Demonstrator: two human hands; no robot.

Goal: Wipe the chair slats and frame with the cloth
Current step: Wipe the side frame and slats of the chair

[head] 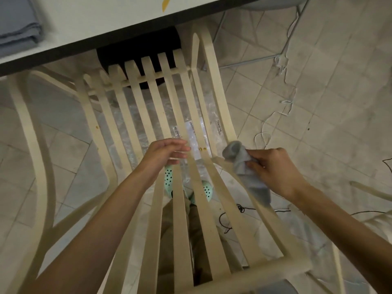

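My right hand [273, 170] is closed around a soft grey cloth [244, 166]. I pinch its bunched middle between thumb and fingers, so the wadded top sits just ahead of my knuckles against the side rail [220, 102] of the pale wooden chair [254, 270], while a loose tail hangs back below my wrist. My left hand [165, 155] is open with fingers straight and relaxed, and it holds nothing. It is over the long flat slats [181, 230] just across from the cloth, though I cannot tell whether it touches them. The main risk, I judge, is that the bare frame is light and nothing steadies it, so a firm stroke along the rail could skid or twist the chair away from me. The dangling tail could also drop into a gap between slats and snag, tugging the cloth out of my pinch. With so little cloth pressed flat, I may only graze the rail's top and miss its edges. Thin black and white cords [240, 208] lie on the tiled floor [318, 60] below my right forearm, and a step sideways could catch them. Far ahead of both hands the white bench [106, 18] overhangs the slat tips, so reaching there may knock my knuckles.
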